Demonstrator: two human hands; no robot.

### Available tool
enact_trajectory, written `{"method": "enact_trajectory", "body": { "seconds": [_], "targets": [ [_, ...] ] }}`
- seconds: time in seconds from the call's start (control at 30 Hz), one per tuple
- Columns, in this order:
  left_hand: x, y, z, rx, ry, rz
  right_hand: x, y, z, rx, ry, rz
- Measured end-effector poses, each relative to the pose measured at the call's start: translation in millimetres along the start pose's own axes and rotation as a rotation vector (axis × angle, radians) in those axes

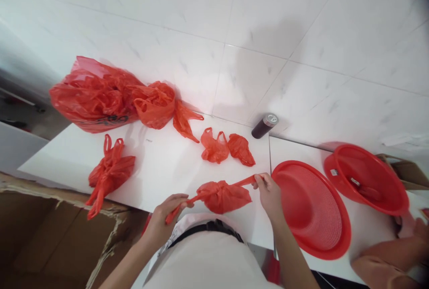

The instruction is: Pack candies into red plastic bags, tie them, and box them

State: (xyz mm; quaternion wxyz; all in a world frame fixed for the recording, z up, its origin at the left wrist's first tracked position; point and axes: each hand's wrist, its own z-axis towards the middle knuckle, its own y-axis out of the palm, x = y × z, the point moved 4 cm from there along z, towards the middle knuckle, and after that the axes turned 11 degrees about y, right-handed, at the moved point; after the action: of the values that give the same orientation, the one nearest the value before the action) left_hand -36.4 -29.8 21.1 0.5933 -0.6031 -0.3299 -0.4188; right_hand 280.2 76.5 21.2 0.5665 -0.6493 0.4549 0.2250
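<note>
A bunched red plastic bag (223, 197) lies at the white table's near edge, its two handles pulled out to opposite sides. My left hand (169, 212) is closed round the left handle, and a loose end sticks out past the fingers. Between the thumb and fingers of my right hand (267, 190) the other handle is pinched, stretched up to the right. What the bag contains is hidden. Just beyond it are two smaller red bags, one with raised handles (214, 146) and one crumpled (241, 149).
A tied red bag (112, 170) sits at left, and larger red bags (97, 96) line the wall. A dark bottle (264, 125) stands behind. Red basket (311, 208) and red basin (367, 177) are at right, near another person's arm (392, 253). An open cardboard box (50, 240) is lower left.
</note>
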Motion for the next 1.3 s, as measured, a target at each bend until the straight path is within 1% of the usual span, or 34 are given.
{"method": "enact_trajectory", "body": {
  "seconds": [0.07, 0.17, 0.23, 0.3, 0.37, 0.43, 0.47, 0.5, 0.53, 0.57, 0.63, 0.67, 0.7, 0.73, 0.8, 0.87, 0.97, 1.03, 1.07, 1.13, 1.17, 1.2, 1.23, 1.3],
  "targets": [
    [2.1, 5.3, -0.5, -0.054, -0.002, -0.033, 5.6, -1.5, -1.6, 0.034, 0.016, 0.036],
    [9.5, 10.6, 2.1, -0.131, 0.062, -0.075, -0.2, -0.7, -8.9, 0.067, 0.021, 0.123],
    [11.8, 11.8, 4.1, -0.154, 0.064, -0.103, -10.3, 0.9, -15.7, 0.041, 0.03, 0.22],
    [11.1, 10.8, 6.5, -0.129, 0.038, -0.1, -23.6, 5.3, -25.6, -0.016, 0.032, 0.281],
    [8.8, 6.5, 9.2, -0.026, 0.017, -0.049, -38.8, 14.8, -39.0, -0.107, 0.004, 0.263],
    [6.7, -1.0, 10.6, 0.16, 0.008, 0.053, -53.4, 29.8, -54.9, -0.246, -0.051, 0.204],
    [7.2, -4.2, 10.5, 0.254, 0.029, 0.118, -60.0, 38.3, -63.1, -0.325, -0.084, 0.178],
    [8.8, -5.3, 10.1, 0.315, 0.074, 0.183, -65.9, 46.6, -71.0, -0.405, -0.116, 0.159],
    [11.0, -3.3, 10.1, 0.322, 0.138, 0.246, -71.0, 53.8, -77.9, -0.472, -0.144, 0.152],
    [12.7, 1.8, 10.3, 0.278, 0.206, 0.3, -75.4, 59.6, -83.5, -0.524, -0.168, 0.154],
    [11.6, 18.8, 11.0, 0.087, 0.298, 0.372, -82.1, 66.0, -90.2, -0.581, -0.189, 0.173],
    [8.2, 28.0, 11.2, -0.012, 0.309, 0.388, -84.3, 66.8, -91.3, -0.588, -0.187, 0.185],
    [3.6, 35.6, 11.5, -0.083, 0.299, 0.396, -85.7, 66.1, -91.1, -0.585, -0.179, 0.197],
    [-1.3, 41.1, 12.1, -0.118, 0.277, 0.398, -86.4, 64.3, -89.9, -0.574, -0.168, 0.205],
    [-9.4, 45.6, 13.8, -0.131, 0.23, 0.395, -85.2, 58.5, -85.4, -0.528, -0.134, 0.215],
    [-12.3, 42.8, 15.6, -0.101, 0.195, 0.407, -80.7, 51.7, -79.7, -0.465, -0.079, 0.235],
    [-5.7, 34.1, 16.6, -0.056, 0.224, 0.411, -72.2, 45.7, -73.8, -0.405, 0.007, 0.29],
    [-0.5, 32.7, 15.8, -0.078, 0.253, 0.343, -69.4, 45.7, -73.1, -0.401, 0.033, 0.318],
    [0.0, 33.8, 15.1, -0.108, 0.24, 0.291, -69.0, 46.4, -73.2, -0.401, 0.041, 0.326],
    [-4.2, 36.6, 13.0, -0.139, 0.139, 0.187, -69.0, 48.0, -73.3, -0.391, 0.051, 0.338],
    [-8.1, 36.6, 11.9, -0.117, 0.072, 0.144, -68.9, 48.8, -73.0, -0.388, 0.054, 0.345],
    [-12.4, 34.6, 11.0, -0.067, 0.013, 0.109, -68.3, 49.5, -72.2, -0.386, 0.053, 0.353],
    [-16.8, 30.6, 10.3, 0.0, -0.031, 0.082, -67.2, 49.9, -71.1, -0.386, 0.048, 0.362],
    [-27.1, 15.7, 9.4, 0.135, -0.101, 0.055, -62.5, 50.5, -68.2, -0.39, 0.034, 0.372]
  ]
}}
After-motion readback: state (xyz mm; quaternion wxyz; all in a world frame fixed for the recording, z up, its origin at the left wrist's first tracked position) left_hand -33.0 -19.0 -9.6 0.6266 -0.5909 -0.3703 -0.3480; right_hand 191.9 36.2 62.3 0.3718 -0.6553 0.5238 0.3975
